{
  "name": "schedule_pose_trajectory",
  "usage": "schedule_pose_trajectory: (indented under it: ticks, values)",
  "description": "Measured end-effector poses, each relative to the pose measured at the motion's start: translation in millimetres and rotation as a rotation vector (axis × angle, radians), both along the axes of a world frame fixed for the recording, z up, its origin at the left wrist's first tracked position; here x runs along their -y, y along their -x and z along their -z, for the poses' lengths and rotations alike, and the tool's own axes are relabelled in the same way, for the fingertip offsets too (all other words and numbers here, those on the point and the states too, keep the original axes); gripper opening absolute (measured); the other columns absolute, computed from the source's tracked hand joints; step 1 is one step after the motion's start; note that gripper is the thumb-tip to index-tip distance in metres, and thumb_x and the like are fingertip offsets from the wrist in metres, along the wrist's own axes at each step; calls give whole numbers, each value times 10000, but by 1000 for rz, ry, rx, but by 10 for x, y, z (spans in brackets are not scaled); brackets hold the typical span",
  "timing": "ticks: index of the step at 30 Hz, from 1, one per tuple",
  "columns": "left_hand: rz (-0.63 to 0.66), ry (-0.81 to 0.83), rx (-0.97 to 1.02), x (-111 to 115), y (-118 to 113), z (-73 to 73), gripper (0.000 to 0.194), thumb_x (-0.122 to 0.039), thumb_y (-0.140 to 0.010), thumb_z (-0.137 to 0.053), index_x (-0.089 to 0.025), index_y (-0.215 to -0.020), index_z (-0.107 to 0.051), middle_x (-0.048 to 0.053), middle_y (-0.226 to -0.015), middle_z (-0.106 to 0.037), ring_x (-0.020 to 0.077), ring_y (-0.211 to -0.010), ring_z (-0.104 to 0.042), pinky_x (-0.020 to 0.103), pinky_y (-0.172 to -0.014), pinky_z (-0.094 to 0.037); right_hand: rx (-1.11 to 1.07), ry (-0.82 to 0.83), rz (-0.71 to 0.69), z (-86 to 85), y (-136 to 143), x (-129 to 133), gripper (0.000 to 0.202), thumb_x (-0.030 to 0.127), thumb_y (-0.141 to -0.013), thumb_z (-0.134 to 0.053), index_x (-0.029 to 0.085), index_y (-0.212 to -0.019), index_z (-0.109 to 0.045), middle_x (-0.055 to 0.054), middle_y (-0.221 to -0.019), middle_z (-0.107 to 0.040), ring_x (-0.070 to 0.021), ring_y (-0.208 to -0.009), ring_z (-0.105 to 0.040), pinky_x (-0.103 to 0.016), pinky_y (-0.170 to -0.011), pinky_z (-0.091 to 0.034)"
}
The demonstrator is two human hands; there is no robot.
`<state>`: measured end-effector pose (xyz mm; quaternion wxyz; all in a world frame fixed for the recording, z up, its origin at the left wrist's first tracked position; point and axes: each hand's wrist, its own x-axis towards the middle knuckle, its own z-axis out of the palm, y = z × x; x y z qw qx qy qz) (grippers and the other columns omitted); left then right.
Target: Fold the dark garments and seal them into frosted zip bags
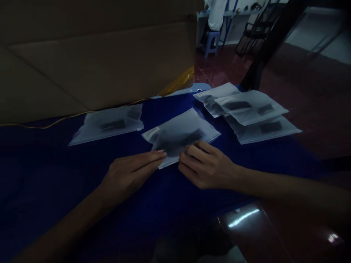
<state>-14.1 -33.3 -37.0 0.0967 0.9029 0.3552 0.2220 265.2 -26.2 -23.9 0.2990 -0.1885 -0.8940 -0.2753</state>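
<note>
A frosted zip bag [175, 131] with dark contents, printed text and a pale label lies in front of me. My left hand [131, 173] has its straightened fingers pressed together at the bag's near left corner. Along the near edge, my right hand [205, 164] is closed with curled fingers, pinching the bag and hiding part of that edge. Whatever lies under the right fingertips is hidden. To the left rests another frosted bag [109, 124] with a slider at its right end. Several similar bags [252, 107] overlap at the right, beyond my right hand.
A large cardboard box [104, 69] with yellow tape [178, 82] stands behind the blue table surface [82, 168]. A thin yellow cord [49, 126] runs along its base. Farther off, a person [216, 16] sits on a blue stool [211, 42] near a black chair [257, 29].
</note>
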Motion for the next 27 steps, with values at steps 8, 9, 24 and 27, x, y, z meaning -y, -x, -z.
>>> schedule_pose_trajectory:
  ticks: [8, 9, 24, 27]
  values:
    - [-40, -209, -22, -79, 6, -174, 231, -251, -1085, -570, -265, -1243, -737, -24, -1185, -817, 148, -924, -814, 250, -730, -669, 111, 2, 384, -93, -123, -40, 245, 6, -958, -610, 160, -858, -772, -53, -880, -749, -216, -862, -599, -346, -734, -428]
    - [-43, -244, -33, -87, 9, -194, 209, -241, -1076, -587, -256, -1215, -743, -25, -1164, -822, 142, -891, -813, 231, -687, -653, 125, 9, 446, -94, -140, -48, 251, 2, -953, -603, 161, -854, -771, -60, -880, -745, -224, -856, -594, -352, -725, -416]
    - [49, -307, -12, -116, 12, -227, 115, -95, -987, -646, -184, -1013, -714, 49, -1202, -803, 200, -1138, -773, 318, -972, -654, 236, 244, 684, -78, -295, -204, 239, 27, -958, -526, 108, -958, -750, -183, -1092, -716, -312, -1008, -629, -424, -806, -512]
    - [165, -248, 11, -82, 40, -278, 140, -58, -920, -630, -190, -876, -650, 88, -1330, -749, 260, -1285, -703, 465, -1133, -581, 205, 328, 460, -90, -323, -264, 240, 23, -947, -525, 64, -960, -761, -270, -1415, -615, -398, -1312, -581, -538, -1026, -542]
